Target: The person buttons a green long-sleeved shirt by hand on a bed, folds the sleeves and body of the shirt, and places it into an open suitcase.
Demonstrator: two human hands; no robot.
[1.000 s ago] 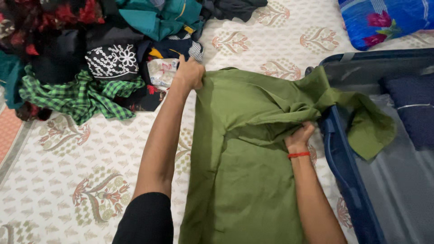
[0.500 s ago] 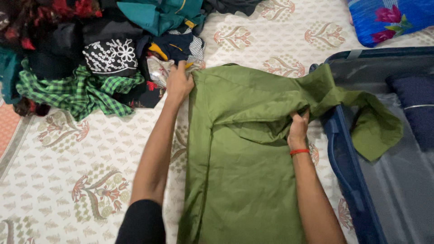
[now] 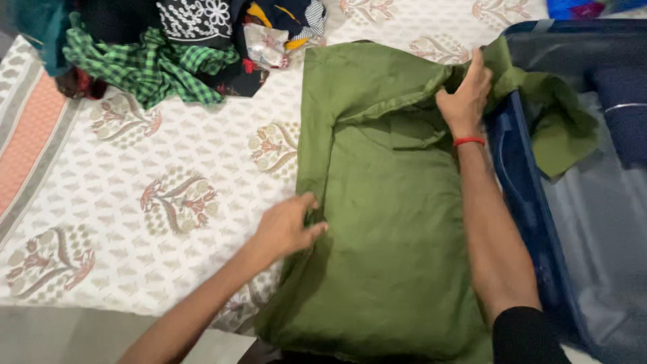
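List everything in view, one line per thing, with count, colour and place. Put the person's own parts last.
green garment: one, olive green, spread flat on the bedsheet in the middle, one sleeve draped over the suitcase edge.
bedsheet: one, white with floral motifs and an orange border at left, under everything.
suitcase: one, dark blue, open at right, grey lining.
dark folded item: one, navy, inside the suitcase at far right.
clothes pile: one heap, green check, black with white embroidery and other colours, top left.
pillow: one, blue with floral print, top right edge.
red wrist thread: one, on the right wrist.
left hand: on the garment's left edge.
right hand: gripping the fabric near the sleeve.
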